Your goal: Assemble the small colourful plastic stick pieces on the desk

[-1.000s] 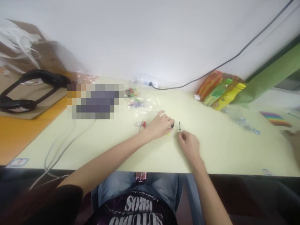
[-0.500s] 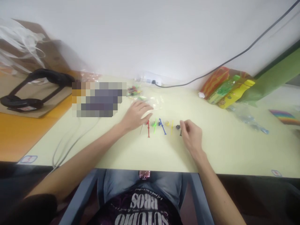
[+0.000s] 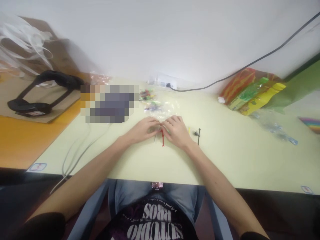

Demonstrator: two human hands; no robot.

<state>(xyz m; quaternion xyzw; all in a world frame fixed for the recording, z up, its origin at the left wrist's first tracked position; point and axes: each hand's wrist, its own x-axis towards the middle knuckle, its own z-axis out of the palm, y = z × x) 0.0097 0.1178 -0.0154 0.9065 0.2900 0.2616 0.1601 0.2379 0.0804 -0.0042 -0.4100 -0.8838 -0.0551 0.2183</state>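
My left hand (image 3: pixel 145 130) and my right hand (image 3: pixel 176 132) meet over the table, fingers bent and fingertips nearly touching. Both look closed; whatever lies between the fingers is hidden. Just below the fingertips a small red plastic stick piece (image 3: pixel 163 139) points toward me. A thin pale stick (image 3: pixel 155 138) lies beside it, near my left thumb. Right of my right hand are a black plastic stick piece (image 3: pixel 199 137), a small round black part (image 3: pixel 195 133) and the tip of a yellow piece (image 3: pixel 189 130). My right hand covers the space between red and yellow.
Clear plastic bags with colourful small parts (image 3: pixel 152 106) lie behind the hands. A pixelated dark object (image 3: pixel 112 103) is at left, with cables (image 3: pixel 82 150) in front. A green-capped bottle (image 3: pixel 247 95) and a yellow package (image 3: pixel 262 98) lie at right. A black cord (image 3: pixel 212 84) crosses the wall.
My right hand has moved left from the black piece to my left hand, covering the green and blue pieces. My left hand's fingers have curled in. The black piece is now uncovered.
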